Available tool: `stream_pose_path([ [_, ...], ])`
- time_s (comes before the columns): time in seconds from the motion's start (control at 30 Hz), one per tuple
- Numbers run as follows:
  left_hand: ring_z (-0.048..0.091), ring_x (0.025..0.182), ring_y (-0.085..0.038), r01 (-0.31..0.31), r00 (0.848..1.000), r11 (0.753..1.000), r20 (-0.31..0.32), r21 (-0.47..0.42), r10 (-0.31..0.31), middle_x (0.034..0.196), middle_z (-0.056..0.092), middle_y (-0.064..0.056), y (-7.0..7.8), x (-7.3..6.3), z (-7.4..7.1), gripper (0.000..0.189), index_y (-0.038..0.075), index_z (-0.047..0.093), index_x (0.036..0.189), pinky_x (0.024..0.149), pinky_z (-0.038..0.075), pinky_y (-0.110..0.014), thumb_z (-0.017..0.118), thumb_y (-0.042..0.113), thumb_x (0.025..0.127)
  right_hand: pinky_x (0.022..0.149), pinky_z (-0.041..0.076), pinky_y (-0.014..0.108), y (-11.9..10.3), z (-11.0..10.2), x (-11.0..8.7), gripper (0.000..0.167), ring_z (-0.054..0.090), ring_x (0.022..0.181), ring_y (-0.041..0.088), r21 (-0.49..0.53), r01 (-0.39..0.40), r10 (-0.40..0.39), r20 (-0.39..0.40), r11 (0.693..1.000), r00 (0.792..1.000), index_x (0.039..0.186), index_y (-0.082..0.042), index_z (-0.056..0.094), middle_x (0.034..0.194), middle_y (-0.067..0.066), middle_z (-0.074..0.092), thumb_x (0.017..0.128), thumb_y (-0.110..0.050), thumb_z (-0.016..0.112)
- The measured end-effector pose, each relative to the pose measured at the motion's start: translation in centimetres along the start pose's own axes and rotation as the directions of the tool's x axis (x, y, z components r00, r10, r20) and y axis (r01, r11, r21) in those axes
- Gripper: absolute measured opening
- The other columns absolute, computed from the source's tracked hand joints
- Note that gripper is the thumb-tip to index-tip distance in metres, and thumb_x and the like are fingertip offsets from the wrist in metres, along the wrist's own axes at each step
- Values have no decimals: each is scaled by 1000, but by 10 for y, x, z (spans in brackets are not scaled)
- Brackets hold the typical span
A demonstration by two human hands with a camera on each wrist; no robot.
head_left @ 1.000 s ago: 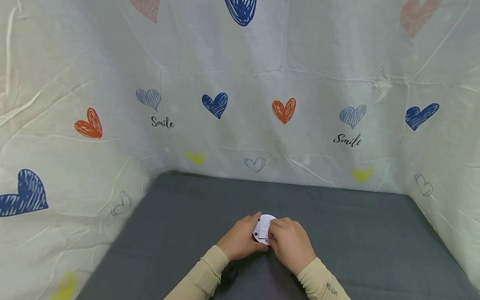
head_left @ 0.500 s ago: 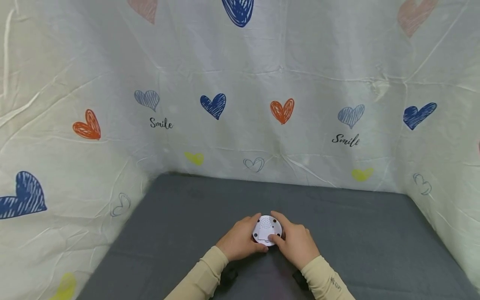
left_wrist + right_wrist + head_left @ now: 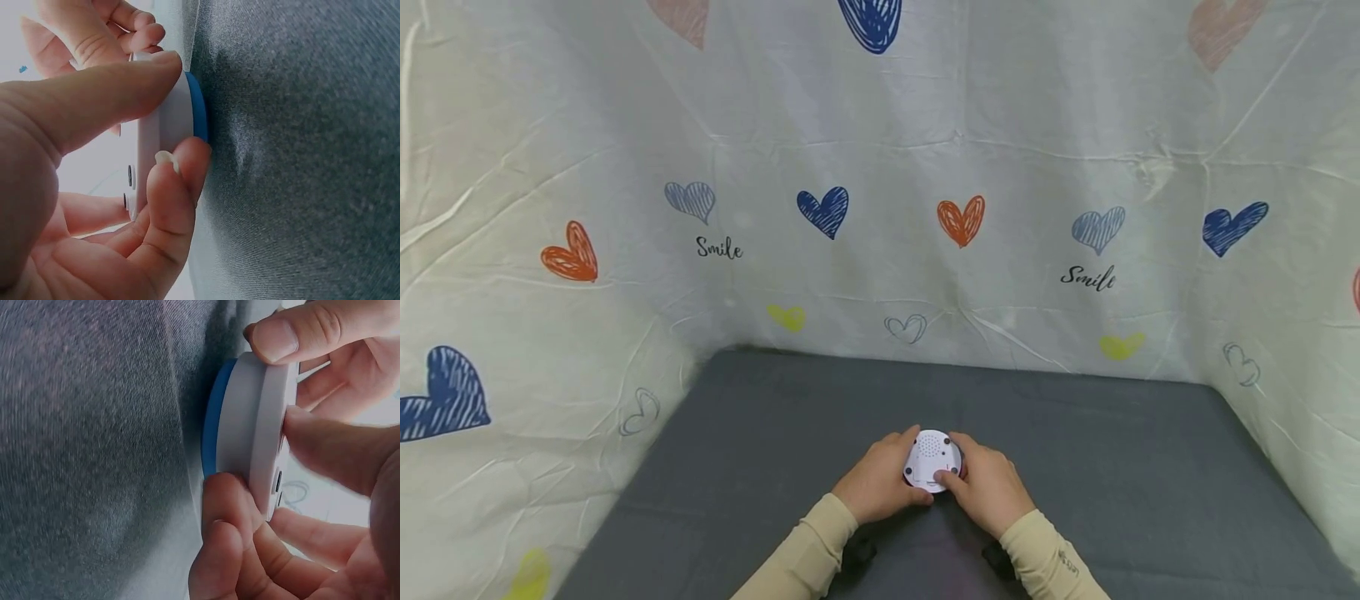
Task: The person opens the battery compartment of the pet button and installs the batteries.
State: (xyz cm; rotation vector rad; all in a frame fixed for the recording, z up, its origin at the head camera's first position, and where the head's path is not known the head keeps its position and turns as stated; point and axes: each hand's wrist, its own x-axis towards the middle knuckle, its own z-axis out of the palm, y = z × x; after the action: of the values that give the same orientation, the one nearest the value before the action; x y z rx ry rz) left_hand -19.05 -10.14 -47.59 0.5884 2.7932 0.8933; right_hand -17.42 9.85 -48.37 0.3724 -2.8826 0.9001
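Note:
Between both hands sits a round white device [image 3: 929, 454] with a blue disc on its underside, close to the grey cloth. Its upward face shows a cluster of small holes, dark round feet and a rectangular panel outline. My left hand [image 3: 880, 477] grips the left rim; in the left wrist view its thumb [image 3: 125, 87] lies along the edge, with fingers curled beneath. My right hand [image 3: 988, 487] holds the right rim, its thumb pressed on the face near the panel. The blue disc [image 3: 217, 419] shows in the right wrist view.
A dark grey cloth [image 3: 775, 417] covers the surface under the hands. White curtain walls [image 3: 880, 275] printed with hearts and "Smile" rise behind it and at both sides.
The right hand's fingers, earlier bunched over the device's face, have spread to hold its right rim, with the thumb on the face. The left hand keeps its grip.

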Motion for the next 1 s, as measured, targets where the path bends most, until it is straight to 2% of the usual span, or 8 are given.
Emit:
stream_pose_path([
  [0.27, 64, 129, -36, 20, 1000, 999, -3, -35, -21, 148, 63, -23, -2, 0, 1, 100, 2, 47, 161, 105, 54, -55, 97, 32, 80, 55, 44, 27, 2, -3, 0, 48, 53, 55, 4, 67, -58, 58, 9, 996, 998, 136, -2, 69, 64, -10, 63, 100, -32, 78],
  [0.47, 65, 125, -32, 17, 999, 994, -33, -108, -21, 148, 63, -22, -3, 1, 1, 100, 2, 47, 160, 103, 55, -53, 99, 27, 78, 55, 45, 27, 2, -7, 1, 43, 55, 56, 5, 115, -62, 60, 21, 991, 998, 135, -5, 70, 67, -8, 67, 102, -33, 75],
  [0.6, 67, 106, -21, 9, 999, 976, -32, -216, -16, 146, 62, -15, -2, 1, -3, 92, 7, 46, 160, 87, 59, -39, 92, 38, 87, 56, 46, 29, 3, -13, 3, 39, 57, 57, 8, 162, -83, 80, 23, 983, 997, 133, -11, 65, 69, -6, 68, 104, -35, 73],
  [0.73, 63, 82, -15, -3, 999, 944, -38, -331, -10, 142, 60, -14, 2, 0, -7, 70, 10, 46, 150, 70, 55, -29, 76, 50, 100, 55, 47, 31, 4, -19, 4, 34, 60, 56, 9, 219, -103, 98, 30, 970, 995, 123, -16, 59, 68, -6, 68, 106, -43, 70],
  [0.83, 58, 70, -13, -3, 998, 923, -64, -384, -24, 124, 63, -14, 3, 0, -8, 54, 11, 49, 134, 62, 49, -27, 68, 52, 105, 56, 47, 30, 5, -21, 3, 34, 62, 58, 6, 244, -91, 89, 20, 966, 996, 111, -17, 55, 69, -6, 69, 106, -49, 67],
  [0.93, 53, 65, -12, 1, 995, 911, -88, -412, -40, 99, 61, -10, 3, 0, -7, 44, 10, 52, 121, 59, 44, -25, 68, 48, 106, 60, 46, 28, 7, -22, 3, 34, 62, 62, 6, 243, -70, 71, 5, 968, 997, 103, -17, 54, 74, -4, 70, 105, -47, 69],
  [1.0, 56, 68, -13, -1, 996, 907, -83, -420, -38, 97, 60, -10, 1, 1, -6, 40, 10, 54, 117, 61, 46, -25, 71, 44, 105, 64, 49, 28, 8, -23, 2, 32, 65, 70, 6, 253, -69, 67, 15, 965, 998, 102, -16, 54, 83, -1, 72, 104, -43, 73],
])
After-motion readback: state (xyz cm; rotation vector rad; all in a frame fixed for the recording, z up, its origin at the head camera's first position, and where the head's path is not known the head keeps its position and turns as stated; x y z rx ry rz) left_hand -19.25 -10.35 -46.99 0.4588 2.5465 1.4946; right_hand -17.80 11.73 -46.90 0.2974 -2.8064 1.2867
